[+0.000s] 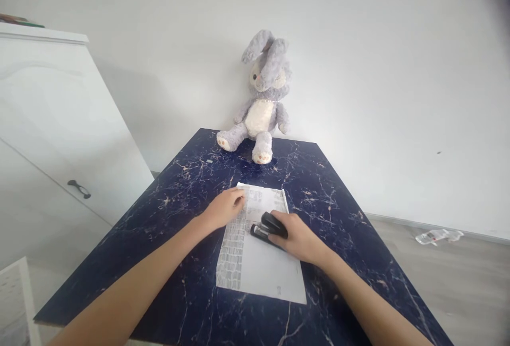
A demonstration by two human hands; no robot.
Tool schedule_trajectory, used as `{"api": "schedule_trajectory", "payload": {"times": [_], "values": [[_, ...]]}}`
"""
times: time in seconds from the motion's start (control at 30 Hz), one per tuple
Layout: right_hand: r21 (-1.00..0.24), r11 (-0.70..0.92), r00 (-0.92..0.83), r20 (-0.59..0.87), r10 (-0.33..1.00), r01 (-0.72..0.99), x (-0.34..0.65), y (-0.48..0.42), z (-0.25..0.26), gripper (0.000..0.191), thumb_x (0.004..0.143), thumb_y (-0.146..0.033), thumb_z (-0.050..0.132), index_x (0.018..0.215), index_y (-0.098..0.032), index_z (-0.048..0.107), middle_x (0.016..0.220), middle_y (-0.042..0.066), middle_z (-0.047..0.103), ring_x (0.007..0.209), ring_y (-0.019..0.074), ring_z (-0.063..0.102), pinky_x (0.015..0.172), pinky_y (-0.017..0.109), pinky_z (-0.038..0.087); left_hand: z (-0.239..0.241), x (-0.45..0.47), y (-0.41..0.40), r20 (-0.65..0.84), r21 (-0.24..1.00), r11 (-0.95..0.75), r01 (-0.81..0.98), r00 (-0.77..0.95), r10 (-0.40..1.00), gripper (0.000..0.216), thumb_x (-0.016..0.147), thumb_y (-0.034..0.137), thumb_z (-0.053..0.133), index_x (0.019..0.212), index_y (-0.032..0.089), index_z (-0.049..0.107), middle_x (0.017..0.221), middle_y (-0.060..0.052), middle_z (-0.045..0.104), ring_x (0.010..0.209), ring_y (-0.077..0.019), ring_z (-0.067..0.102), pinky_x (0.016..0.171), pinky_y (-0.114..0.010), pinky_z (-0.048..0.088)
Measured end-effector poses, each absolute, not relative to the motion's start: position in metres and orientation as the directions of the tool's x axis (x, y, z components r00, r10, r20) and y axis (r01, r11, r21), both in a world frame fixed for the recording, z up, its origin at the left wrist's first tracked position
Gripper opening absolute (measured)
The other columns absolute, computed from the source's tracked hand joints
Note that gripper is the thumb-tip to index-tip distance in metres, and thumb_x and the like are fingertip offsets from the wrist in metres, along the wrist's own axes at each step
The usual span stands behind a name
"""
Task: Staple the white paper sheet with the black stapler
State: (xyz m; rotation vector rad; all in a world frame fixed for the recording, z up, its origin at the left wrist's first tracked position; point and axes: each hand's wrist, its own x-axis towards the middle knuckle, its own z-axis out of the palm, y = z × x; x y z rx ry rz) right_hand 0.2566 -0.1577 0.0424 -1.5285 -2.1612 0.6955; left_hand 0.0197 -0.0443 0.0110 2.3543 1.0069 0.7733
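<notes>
A printed sheet of paper (pixel 271 277) lies flat on the dark blue marbled table, with rows of grey print down its left side. My left hand (pixel 225 209) is closed at the sheet's upper left edge, its fingers curled on the paper. A black stapler (pixel 263 230) is in my right hand (pixel 299 235), over the middle of the sheet. The stapler's jaws point left toward my left hand and stand apart. My right fingers and thumb wrap its rear end, hiding that part.
A grey and white plush rabbit (pixel 260 115) sits at the table's (pixel 338 282) far end against the wall. On the left stands a white cabinet (pixel 51 123) with a dark handle (pixel 78 189). A clear plastic item (pixel 436 236) lies on the floor at right.
</notes>
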Motion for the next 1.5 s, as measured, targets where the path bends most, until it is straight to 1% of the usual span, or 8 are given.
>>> {"api": "schedule_trajectory", "payload": {"times": [0.1, 0.23, 0.5, 0.8, 1.07, 1.27, 1.4, 1.5], "values": [[-0.621, 0.27, -0.278, 0.086, 0.957, 0.736, 0.285, -0.148, 0.053, 0.008, 0.089, -0.028, 0.059, 0.09, -0.022, 0.054, 0.081, 0.0, 0.064, 0.07, 0.0175, 0.057, 0.064, 0.028, 0.039, 0.011, 0.051, -0.065, 0.275, 0.377, -0.59, 0.714, 0.522, 0.808, 0.015, 0.091, 0.018, 0.051, 0.08, 0.018, 0.06, 0.082, -0.008, 0.059, 0.084, -0.025, 0.058, 0.074, -0.035, 0.042], [-0.518, 0.228, -0.22, 0.078, 0.972, 0.824, 0.331, -0.139, 0.058, 0.007, 0.086, -0.024, 0.059, 0.091, -0.022, 0.054, 0.083, 0.0, 0.064, 0.073, 0.018, 0.055, 0.066, 0.029, 0.037, 0.01, 0.081, -0.092, 0.344, 0.25, -0.691, 0.678, 0.605, 0.718, 0.018, 0.098, 0.024, 0.047, 0.097, 0.016, 0.063, 0.101, -0.011, 0.061, 0.101, -0.0271, 0.057, 0.088, -0.04, 0.046], [-0.462, 0.203, -0.254, -0.049, 0.966, 0.863, 0.355, -0.134, 0.046, 0.008, 0.082, -0.018, 0.059, 0.089, -0.021, 0.055, 0.089, 0.001, 0.066, 0.079, 0.0197, 0.058, 0.071, 0.029, 0.037, -0.003, 0.085, -0.124, 0.305, 0.262, -0.824, 0.502, 0.767, 0.564, 0.033, 0.1, 0.037, 0.048, 0.122, 0.016, 0.063, 0.125, -0.015, 0.059, 0.117, -0.0305, 0.054, 0.1, -0.049, 0.047], [-0.503, 0.286, -0.37, -0.074, 0.926, 0.815, 0.35, -0.14, 0.053, 0.01, 0.081, -0.014, 0.06, 0.089, -0.02, 0.057, 0.089, 0.001, 0.067, 0.08, 0.0189, 0.058, 0.072, 0.029, 0.039, -0.015, 0.085, -0.126, 0.222, 0.27, -0.87, 0.412, 0.853, 0.473, 0.048, 0.105, 0.046, 0.035, 0.151, 0.034, 0.044, 0.165, -0.009, 0.028, 0.151, -0.0381, 0.025, 0.12, -0.063, 0.021], [-0.533, 0.343, -0.446, -0.072, 0.892, 0.774, 0.341, -0.143, 0.056, 0.015, 0.083, -0.012, 0.061, 0.096, -0.02, 0.061, 0.094, 0.002, 0.067, 0.083, 0.019, 0.059, 0.074, 0.029, 0.042, -0.018, 0.086, -0.126, 0.19, 0.255, -0.897, 0.362, 0.891, 0.413, 0.057, 0.105, 0.054, 0.027, 0.159, 0.034, 0.03, 0.169, -0.006, 0.016, 0.155, -0.0341, 0.013, 0.123, -0.061, 0.008], [-0.539, 0.369, -0.443, -0.008, 0.897, 0.757, 0.327, -0.146, 0.053, 0.019, 0.082, -0.009, 0.062, 0.097, -0.02, 0.059, 0.097, 0.002, 0.065, 0.087, 0.0185, 0.06, 0.077, 0.029, 0.042, -0.019, 0.09, -0.129, 0.086, 0.297, -0.871, 0.392, 0.897, 0.433, 0.06, 0.104, 0.059, 0.025, 0.16, 0.038, 0.024, 0.169, -0.008, 0.01, 0.155, -0.0388, 0.006, 0.119, -0.069, 0.005], [-0.535, 0.38, -0.428, 0.038, 0.903, 0.754, 0.316, -0.147, 0.049, 0.007, 0.092, -0.024, 0.062, 0.098, -0.021, 0.06, 0.093, 0.002, 0.065, 0.084, 0.0178, 0.059, 0.075, 0.028, 0.042, -0.02, 0.093, -0.13, 0.113, 0.276, -0.867, 0.414, 0.882, 0.457, 0.059, 0.104, 0.058, 0.027, 0.159, 0.038, 0.026, 0.169, -0.005, 0.012, 0.155, -0.0387, 0.008, 0.119, -0.069, 0.002], [-0.489, 0.285, -0.279, 0.088, 0.956, 0.824, 0.306, -0.146, 0.042, 0.028, 0.104, -0.039, 0.044, 0.085, -0.022, 0.056, 0.084, 0.001, 0.063, 0.076, 0.0166, 0.057, 0.071, 0.028, 0.04, -0.018, 0.094, -0.131, 0.086, 0.287, -0.852, 0.437, 0.874, 0.477, 0.057, 0.104, 0.057, 0.028, 0.158, 0.039, 0.03, 0.169, -0.005, 0.014, 0.155, -0.0392, 0.009, 0.118, -0.071, 0.004]]}}
